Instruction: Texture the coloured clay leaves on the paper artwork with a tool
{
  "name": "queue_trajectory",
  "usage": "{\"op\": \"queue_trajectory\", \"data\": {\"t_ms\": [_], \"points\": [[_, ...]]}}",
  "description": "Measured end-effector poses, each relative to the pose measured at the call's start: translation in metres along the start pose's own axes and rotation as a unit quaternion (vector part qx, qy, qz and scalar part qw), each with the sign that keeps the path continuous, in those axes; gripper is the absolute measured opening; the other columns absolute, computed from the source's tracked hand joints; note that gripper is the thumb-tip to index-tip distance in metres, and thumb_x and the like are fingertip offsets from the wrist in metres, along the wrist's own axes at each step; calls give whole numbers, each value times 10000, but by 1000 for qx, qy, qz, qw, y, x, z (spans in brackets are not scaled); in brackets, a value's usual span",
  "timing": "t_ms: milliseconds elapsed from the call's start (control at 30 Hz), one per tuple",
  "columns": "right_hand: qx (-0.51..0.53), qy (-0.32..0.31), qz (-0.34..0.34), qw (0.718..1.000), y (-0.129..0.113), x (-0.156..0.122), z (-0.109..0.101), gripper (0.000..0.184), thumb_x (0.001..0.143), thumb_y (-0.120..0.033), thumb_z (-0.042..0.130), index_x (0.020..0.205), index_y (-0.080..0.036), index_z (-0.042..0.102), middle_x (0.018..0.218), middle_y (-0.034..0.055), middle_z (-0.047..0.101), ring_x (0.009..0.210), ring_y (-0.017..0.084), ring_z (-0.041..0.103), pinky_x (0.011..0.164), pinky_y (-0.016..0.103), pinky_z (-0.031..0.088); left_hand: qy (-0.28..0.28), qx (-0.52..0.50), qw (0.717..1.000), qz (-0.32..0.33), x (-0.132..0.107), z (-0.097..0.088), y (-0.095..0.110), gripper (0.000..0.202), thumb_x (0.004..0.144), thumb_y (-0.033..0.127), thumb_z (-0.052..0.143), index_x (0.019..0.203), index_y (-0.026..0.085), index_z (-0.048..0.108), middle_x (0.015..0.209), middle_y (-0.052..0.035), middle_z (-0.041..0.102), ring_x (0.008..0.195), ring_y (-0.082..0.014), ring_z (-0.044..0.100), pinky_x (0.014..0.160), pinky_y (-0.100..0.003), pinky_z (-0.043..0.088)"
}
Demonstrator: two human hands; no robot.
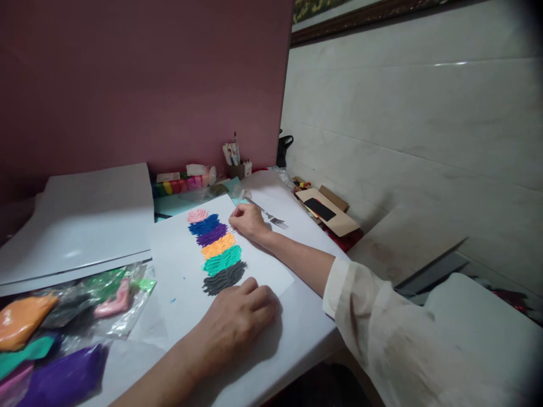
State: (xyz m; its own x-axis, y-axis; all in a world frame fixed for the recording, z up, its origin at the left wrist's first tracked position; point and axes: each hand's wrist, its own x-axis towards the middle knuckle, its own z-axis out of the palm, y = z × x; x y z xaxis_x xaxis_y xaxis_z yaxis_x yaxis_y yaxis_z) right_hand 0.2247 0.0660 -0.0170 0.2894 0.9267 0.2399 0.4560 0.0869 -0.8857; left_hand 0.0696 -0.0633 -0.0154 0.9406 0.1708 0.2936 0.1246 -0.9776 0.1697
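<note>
A white sheet of paper (173, 254) carries a column of textured clay bands: pink (197, 216), blue (204, 224), purple (212, 234), orange (218, 246), teal green (222, 260) and dark grey (224, 278). At the right end of the purple band, my right hand (249, 221) is closed in a pinch; whatever its fingertips hold is too small to tell. My left hand (242, 316) rests on the paper just below the grey band, fingers curled under and fingertips hidden. A metal fork (269, 216) lies just beyond my right hand, tines to the right.
Bagged clay, orange (25, 319), purple (68, 376) and pink (116, 299), lies at the front left. Large white sheets (93, 220) are at the back left. Behind stand a clay pack (180, 183) and a pen holder (235, 169). A cardboard piece with a black rectangle (320, 209) sits by the wall.
</note>
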Motion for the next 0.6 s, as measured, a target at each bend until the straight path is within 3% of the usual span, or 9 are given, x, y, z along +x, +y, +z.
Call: {"op": "queue_trajectory", "data": {"t_ms": [600], "points": [[9, -8, 6, 1000, 0, 0, 0, 83, 603, -128, 601, 550, -185, 572, 563, -36, 578, 606, 129, 548, 580, 224, 403, -4, -3, 1000, 2, 1, -2, -1, 190, 946, 123, 433, 967, 170, 616, 908, -73, 596, 733, -184, 441, 615, -322, 417]]}}
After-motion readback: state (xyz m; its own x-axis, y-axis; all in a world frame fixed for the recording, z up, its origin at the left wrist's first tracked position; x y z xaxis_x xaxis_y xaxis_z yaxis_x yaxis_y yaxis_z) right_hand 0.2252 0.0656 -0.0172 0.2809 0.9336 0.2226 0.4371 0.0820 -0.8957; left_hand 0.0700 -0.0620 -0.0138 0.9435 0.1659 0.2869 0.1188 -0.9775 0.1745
